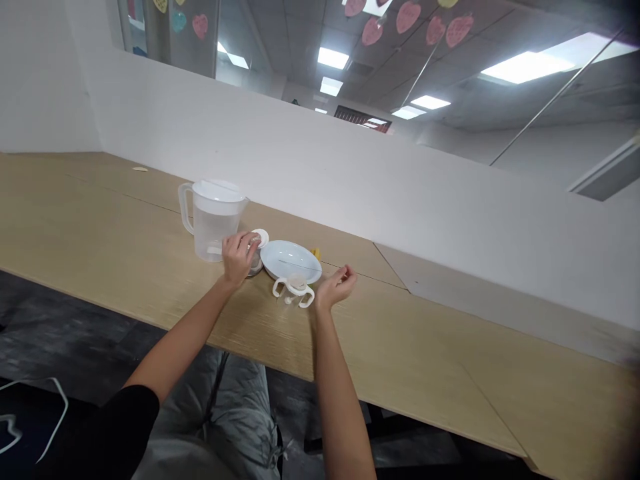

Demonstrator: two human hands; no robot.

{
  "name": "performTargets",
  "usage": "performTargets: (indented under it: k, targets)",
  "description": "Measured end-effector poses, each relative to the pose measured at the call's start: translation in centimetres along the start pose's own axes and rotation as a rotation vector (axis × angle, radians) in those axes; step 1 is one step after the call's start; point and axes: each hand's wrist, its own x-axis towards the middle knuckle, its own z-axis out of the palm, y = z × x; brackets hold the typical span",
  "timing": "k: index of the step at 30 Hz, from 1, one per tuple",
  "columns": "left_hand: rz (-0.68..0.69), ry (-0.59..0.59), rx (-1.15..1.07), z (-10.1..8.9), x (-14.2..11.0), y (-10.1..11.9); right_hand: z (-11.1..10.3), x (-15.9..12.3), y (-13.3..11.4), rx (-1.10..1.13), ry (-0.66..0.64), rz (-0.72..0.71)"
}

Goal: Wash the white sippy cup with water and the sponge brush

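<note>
- The small clear cup (255, 262) sits on the counter (110, 220) toward its back edge, wedged between the plastic pitcher (215, 233) and the white plate (290, 260). We see the left hand (237, 259) closed over its top, so part of the cup is hidden.
- We see the right hand (336, 285) empty, narrow and loosely curled, hovering just past the white two-handled cup top (295, 288).
- A white round lid (260, 238) lies just behind the cup, and a small yellow piece (315, 253) peeks out behind the plate.
- We judge the tight spacing the main risk: a sideways slip of the left hand could knock the pitcher, which looks tall and easy to tip.
- The cup could also clip the plate's rim if it swings right, and we think that could shift the plate or chip the cup.
- The smooth plastic could slide in the fingers if the grip is light.
- The right wrist could catch the two-handled top if that hand drops straight down.
</note>
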Motion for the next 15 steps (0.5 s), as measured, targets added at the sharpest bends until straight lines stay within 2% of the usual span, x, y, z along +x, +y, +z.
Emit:
performTargets:
  k: [2,5,7,10,12,15]
  targets:
    - [0.061,0.055,-0.063,0.0,0.0,0.6,-0.5,-0.3,-1.2,0.04,0.015,-0.237]
    - [0.132,0.07,-0.131,0.1,-0.3,1.5,-1.3,-0.6,-2.6,0.071,-0.081,-0.695]
    - [0.17,0.047,-0.18,0.1,-0.6,2.2,-1.8,-0.8,-3.4,0.086,-0.135,-0.92]
    - [0.239,-0.009,-0.26,0.0,-1.0,3.1,-2.1,-0.9,-4.3,0.126,-0.247,-1.074]
    - [0.297,-0.045,-0.302,-0.1,-1.3,3.7,-2.2,-1.0,-4.8,0.141,-0.339,-1.111]
    - [0.367,-0.072,-0.344,0.0,-1.8,4.5,-2.2,-1.2,-5.4,0.179,-0.411,-1.128]
